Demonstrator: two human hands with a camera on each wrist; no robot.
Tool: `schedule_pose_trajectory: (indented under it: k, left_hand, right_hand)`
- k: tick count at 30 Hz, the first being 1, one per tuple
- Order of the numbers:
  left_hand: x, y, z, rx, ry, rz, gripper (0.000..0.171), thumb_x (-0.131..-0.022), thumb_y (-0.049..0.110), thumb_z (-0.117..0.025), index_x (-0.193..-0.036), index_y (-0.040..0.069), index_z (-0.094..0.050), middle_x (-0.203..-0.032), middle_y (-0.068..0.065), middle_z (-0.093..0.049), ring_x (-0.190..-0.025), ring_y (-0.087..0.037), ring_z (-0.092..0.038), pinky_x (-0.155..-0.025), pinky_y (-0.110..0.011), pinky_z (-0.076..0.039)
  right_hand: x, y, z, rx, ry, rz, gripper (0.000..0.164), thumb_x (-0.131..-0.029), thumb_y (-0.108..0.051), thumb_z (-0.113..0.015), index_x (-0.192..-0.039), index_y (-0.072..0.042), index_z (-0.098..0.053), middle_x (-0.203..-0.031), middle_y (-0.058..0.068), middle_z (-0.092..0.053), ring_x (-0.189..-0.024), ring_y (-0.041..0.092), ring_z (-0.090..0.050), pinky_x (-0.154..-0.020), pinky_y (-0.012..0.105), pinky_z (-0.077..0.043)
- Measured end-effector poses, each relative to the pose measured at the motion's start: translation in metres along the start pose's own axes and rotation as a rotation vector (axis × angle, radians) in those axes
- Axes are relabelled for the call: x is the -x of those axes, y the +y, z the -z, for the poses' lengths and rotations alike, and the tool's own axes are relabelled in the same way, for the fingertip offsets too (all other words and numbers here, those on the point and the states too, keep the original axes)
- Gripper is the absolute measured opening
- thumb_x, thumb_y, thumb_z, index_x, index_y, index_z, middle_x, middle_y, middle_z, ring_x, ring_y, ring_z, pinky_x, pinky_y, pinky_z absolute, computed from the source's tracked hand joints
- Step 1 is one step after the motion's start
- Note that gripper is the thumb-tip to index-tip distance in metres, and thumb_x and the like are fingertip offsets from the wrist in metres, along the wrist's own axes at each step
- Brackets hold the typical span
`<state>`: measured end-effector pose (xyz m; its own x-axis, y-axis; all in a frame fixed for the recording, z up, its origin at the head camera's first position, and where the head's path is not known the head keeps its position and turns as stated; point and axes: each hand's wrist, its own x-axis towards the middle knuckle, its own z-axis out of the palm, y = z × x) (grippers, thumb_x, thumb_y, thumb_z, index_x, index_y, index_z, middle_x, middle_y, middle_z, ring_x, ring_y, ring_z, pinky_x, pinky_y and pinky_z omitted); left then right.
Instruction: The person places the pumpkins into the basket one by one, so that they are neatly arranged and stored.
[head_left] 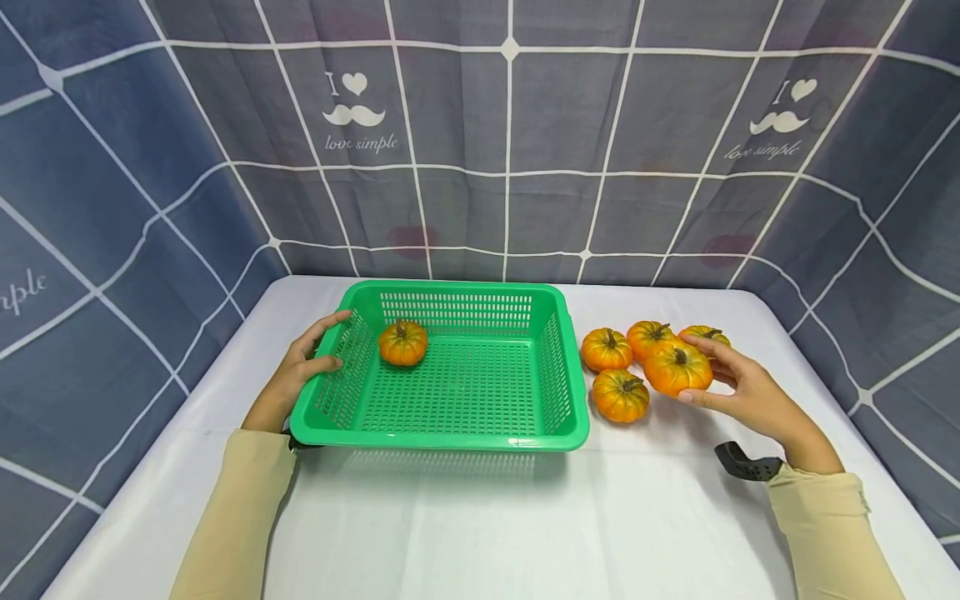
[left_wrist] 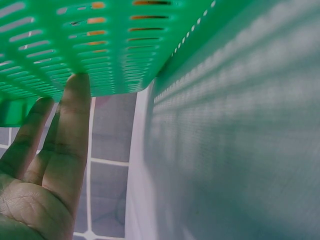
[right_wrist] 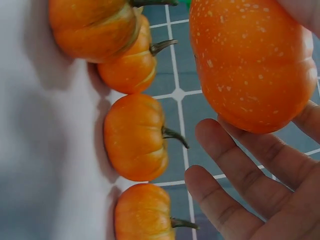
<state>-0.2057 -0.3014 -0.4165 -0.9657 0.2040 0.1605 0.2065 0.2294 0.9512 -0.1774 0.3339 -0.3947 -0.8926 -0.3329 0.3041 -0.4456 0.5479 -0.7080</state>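
The left hand (head_left: pixel 294 371), fingers parted, grips the green rectangular plastic basket (head_left: pixel 450 383) at its rim, and the right hand (head_left: pixel 750 396), fingers half-spread, holds above the white-covered desk (head_left: pixel 480 525) one ribbed orange pumpkin (head_left: pixel 677 371), probably firm, slightly slippery, best taken around its sides.

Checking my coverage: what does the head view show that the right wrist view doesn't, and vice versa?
Only the head view shows the left hand gripping the green basket, the pumpkin inside it, and the stem of the held pumpkin. Only the right wrist view shows the held pumpkin's pale-speckled side. Both show the right hand holding it, four pumpkins on the table and the gridded cloth. A green sliver tops the right wrist view; I can't tell if it's the basket.
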Motion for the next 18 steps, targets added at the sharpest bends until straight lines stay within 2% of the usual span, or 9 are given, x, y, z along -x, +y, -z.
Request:
schedule_pose_trajectory:
  k: [6,12,18]
  left_hand:
    - [0.000,-0.002,0.000,-0.006,0.006,-0.023,0.076,-0.090,-0.004,-0.058,-0.164,0.006,-0.044,-0.179,-0.021,-0.016,-0.165,-0.043,0.004,-0.122,-0.078,-0.004]
    - [-0.001,-0.002,0.000,-0.006,0.008,-0.024,0.076,-0.089,-0.004,-0.058,-0.164,0.004,-0.043,-0.178,-0.022,-0.017,-0.165,-0.043,0.002,-0.122,-0.078,-0.006]
    - [-0.001,-0.001,0.000,-0.014,0.013,-0.017,0.077,-0.089,-0.003,-0.058,-0.164,0.003,-0.042,-0.179,-0.021,-0.016,-0.165,-0.044,0.004,-0.121,-0.079,-0.003]
  right_hand:
    - [-0.002,-0.008,0.000,-0.009,0.004,0.035,0.080,-0.082,0.008,-0.088,-0.154,0.007,-0.052,-0.143,-0.024,-0.050,-0.116,-0.011,-0.056,-0.098,0.004,-0.041]
    - [-0.008,-0.018,-0.001,-0.012,-0.006,0.054,0.081,-0.081,0.009,-0.088,-0.154,0.005,-0.053,-0.140,-0.018,-0.051,-0.113,-0.008,-0.058,-0.097,0.005,-0.042]
    - [-0.015,-0.028,-0.002,-0.004,-0.031,0.043,0.081,-0.084,0.005,-0.088,-0.156,0.003,-0.052,-0.137,-0.015,-0.054,-0.113,-0.009,-0.059,-0.095,0.006,-0.045]
